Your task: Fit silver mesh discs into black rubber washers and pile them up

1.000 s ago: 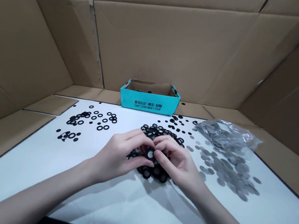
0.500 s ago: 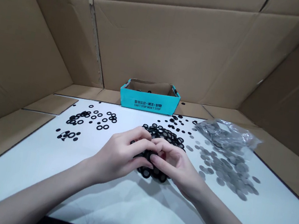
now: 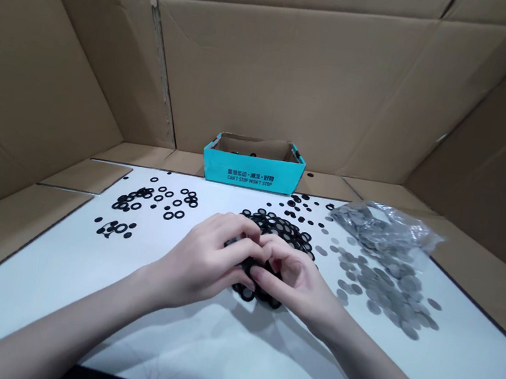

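Note:
A heap of black rings with grey discs in them (image 3: pixel 280 226) lies mid-table on the white surface. My left hand (image 3: pixel 219 257) comes in from the left over the heap's near side, fingers curled and pinched on a small black piece (image 3: pixel 249 263). From the right, my right hand (image 3: pixel 292 274) meets it, thumb and fingers closed at the same black piece. The fingertips of both hands nearly touch. Fingers cover most of the piece, so its exact form is hidden.
Loose black rings (image 3: pixel 136 206) and small black discs lie at the left. Behind the heap stands a turquoise box (image 3: pixel 252 171). Grey discs (image 3: pixel 385 288) spread at the right beside a clear plastic bag of discs (image 3: pixel 366 225). Cardboard walls (image 3: pixel 279 79) surround the table.
The fingers of both hands have shifted slightly around the small black piece. My right thumb has moved a little to the left. The surrounding objects look the same.

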The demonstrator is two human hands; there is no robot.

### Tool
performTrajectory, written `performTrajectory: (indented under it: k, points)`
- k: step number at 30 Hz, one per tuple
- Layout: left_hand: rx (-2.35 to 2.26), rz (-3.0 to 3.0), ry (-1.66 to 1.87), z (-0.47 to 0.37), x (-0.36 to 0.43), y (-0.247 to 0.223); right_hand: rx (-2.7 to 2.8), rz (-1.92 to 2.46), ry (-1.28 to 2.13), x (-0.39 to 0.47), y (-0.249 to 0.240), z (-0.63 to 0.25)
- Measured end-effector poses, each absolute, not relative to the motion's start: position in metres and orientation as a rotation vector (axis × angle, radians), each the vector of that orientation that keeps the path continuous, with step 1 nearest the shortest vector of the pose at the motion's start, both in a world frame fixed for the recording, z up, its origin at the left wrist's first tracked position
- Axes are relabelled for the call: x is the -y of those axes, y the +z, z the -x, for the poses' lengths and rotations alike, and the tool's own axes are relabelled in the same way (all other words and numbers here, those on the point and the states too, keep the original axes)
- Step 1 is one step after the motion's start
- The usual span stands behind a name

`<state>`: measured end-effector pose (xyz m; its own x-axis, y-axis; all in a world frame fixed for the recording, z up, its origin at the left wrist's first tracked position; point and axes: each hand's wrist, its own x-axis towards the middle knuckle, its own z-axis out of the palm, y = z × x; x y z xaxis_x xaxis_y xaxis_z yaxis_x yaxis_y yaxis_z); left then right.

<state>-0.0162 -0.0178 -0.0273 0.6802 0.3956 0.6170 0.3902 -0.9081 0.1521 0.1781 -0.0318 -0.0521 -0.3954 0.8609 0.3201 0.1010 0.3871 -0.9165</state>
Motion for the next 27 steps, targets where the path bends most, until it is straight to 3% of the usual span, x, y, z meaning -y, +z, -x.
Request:
performTrajectory:
  k: [8, 14, 20, 27]
  points:
    - [-0.609, -2.852, 0.772, 0.0197, 0.0188, -0.0225, 1.866, 0.821, 1.088, 0.0322, -0.0521, -0.1798]
    - [-0.623, -2.894, 0.961, 0.0192, 0.0156, -0.0255, 1.849, 0.848, 1.052, 0.0318, -0.0544, -0.1801]
    - [-0.565, -2.852, 0.765, 0.0216, 0.0168, -0.0242, 1.92, 0.84, 1.047, 0.0314, -0.0527, -0.1826]
    - [-0.588, -2.889, 0.969, 0.0173, 0.0159, -0.0263, 1.983, 0.808, 0.988, 0.0325, -0.0481, -0.1827]
